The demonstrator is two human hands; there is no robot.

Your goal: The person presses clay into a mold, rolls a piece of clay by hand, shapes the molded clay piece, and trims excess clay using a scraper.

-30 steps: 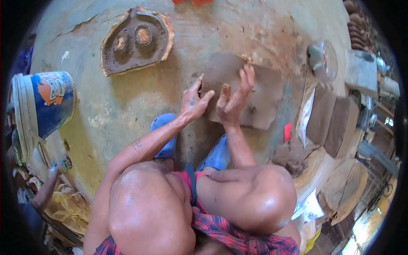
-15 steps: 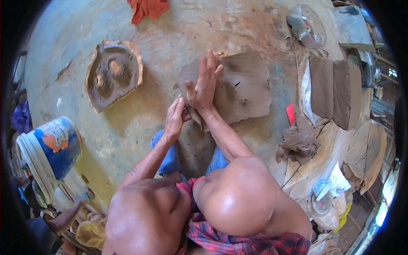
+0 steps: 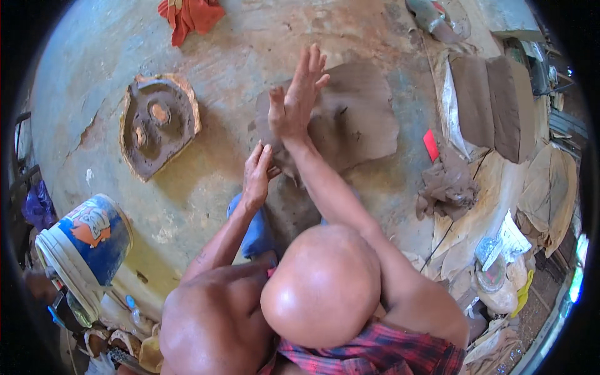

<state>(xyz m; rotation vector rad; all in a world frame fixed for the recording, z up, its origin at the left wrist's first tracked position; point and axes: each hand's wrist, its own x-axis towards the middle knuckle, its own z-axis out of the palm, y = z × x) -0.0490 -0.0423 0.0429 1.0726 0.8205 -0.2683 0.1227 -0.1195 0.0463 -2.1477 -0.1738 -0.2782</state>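
Slab: the brown clay slab point(image 3: 369, 119) lies flat on the floor point(image 3: 244, 37) ahead of the knees, its surface marked by small dark nicks.
Right hand: the right hand point(image 3: 298, 100) is spread over the slab's left part, fingers straight, thumb apart, gripping nothing; contact is hard to tell.
Left hand: the left hand point(image 3: 257, 170) is at the slab's near left edge, fingers bent; whether it pinches the clay cannot be told.
In the way: the right forearm point(image 3: 331, 181) crosses over the slab's near side, hiding part of it.
Left side: a clay-lined mould point(image 3: 196, 119), well apart from the slab; nearer the person, a tilted blue-and-white bucket point(image 3: 103, 244).
Far side: a red cloth point(image 3: 197, 19).
Right side: a red strip point(image 3: 430, 145) just beside a clay lump point(image 3: 449, 187); beyond them, long clay pieces point(image 3: 476, 103) side by side.
Right rim: brown sheets point(image 3: 550, 187) and a white bag point(image 3: 514, 240).
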